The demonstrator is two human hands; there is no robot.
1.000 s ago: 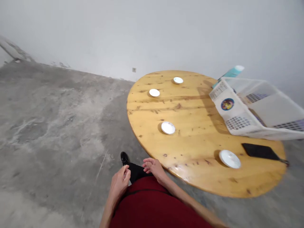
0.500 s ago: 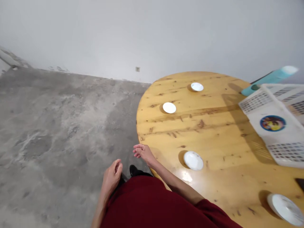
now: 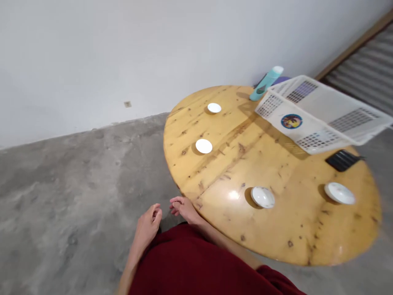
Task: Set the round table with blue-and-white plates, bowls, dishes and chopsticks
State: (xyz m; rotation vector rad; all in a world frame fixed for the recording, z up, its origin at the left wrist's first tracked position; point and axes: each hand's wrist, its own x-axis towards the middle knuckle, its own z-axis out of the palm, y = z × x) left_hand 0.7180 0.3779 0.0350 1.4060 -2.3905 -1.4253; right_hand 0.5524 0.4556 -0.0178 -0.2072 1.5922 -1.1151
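My left hand hangs in front of my body over the floor, its fingers loosely curled with nothing in them. Close by, my right hand hovers at the near left edge of the round wooden table. Its fingers are half bent and hold nothing. Small white bowls stand apart on the tabletop: one at the far left, another nearer the left edge, a third toward the front and one more at the right. Neither hand touches a bowl.
A white plastic basket with a round sticker stands at the table's back right. Behind its left end is a turquoise bottle with a white cap. A black flat object lies by the basket. A pale wall rises behind.
The view has turned to the right, bringing the whole basket, the black object and the table's right side into sight. My hands have come a little closer together, both still holding nothing.
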